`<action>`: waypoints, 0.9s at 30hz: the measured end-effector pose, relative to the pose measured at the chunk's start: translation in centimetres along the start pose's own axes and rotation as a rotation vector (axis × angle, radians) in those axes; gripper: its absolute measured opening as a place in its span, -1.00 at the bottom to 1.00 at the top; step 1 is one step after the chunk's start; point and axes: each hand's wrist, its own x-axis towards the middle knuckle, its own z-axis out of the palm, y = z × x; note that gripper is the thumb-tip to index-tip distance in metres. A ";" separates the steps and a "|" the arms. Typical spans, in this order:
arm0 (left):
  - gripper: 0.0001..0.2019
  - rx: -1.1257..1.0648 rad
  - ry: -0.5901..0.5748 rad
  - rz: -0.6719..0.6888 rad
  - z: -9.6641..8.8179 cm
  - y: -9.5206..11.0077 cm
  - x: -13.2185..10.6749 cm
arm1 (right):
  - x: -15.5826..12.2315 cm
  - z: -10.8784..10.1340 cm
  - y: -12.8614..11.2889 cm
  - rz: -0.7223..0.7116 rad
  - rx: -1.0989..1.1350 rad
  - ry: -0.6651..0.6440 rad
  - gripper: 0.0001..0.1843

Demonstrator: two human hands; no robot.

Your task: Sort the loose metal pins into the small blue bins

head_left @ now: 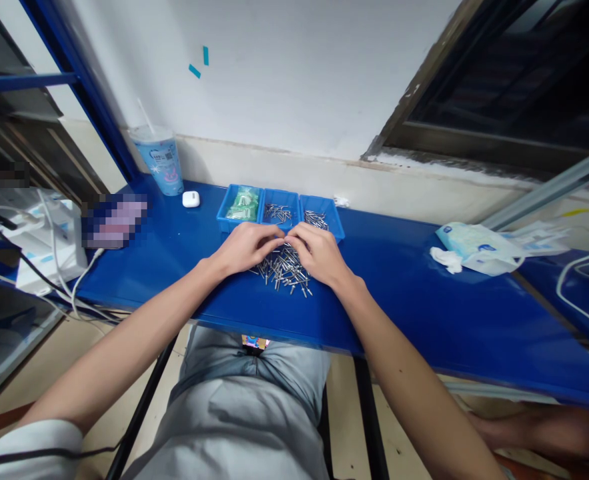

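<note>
A loose pile of silvery blind rivets (pixel 287 270) lies on the blue tabletop. Over its far side my left hand (pixel 249 247) and my right hand (pixel 319 250) meet, fingertips close together. Both hands are closed in a pinch; whatever is between the fingers is too small or hidden to make out. Just behind them stands a blue three-part bin (pixel 280 195). Its left compartment holds a green-and-clear plastic packet (pixel 245 203). More small metal pieces lie in the middle compartment (pixel 277 213) and the right one (pixel 315 219).
At the back left stand a blue drink cup (pixel 160 160) with a straw and a white earbud case (pixel 191 199). White cables and power strips (pixel 49 247) crowd the left end. To the right lies a wipes packet (pixel 479 248). Another person's limb (pixel 539 430) shows at lower right.
</note>
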 end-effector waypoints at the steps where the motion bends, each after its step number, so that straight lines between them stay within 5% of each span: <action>1: -0.73 -0.001 0.001 -0.002 0.0 0.0 0.0 | 0.0 0.0 0.0 0.006 -0.005 0.001 -0.73; 27: -0.71 0.018 0.003 0.013 -0.1 0.4 0.0 | 0.0 0.1 0.0 0.082 -0.105 0.005 -0.45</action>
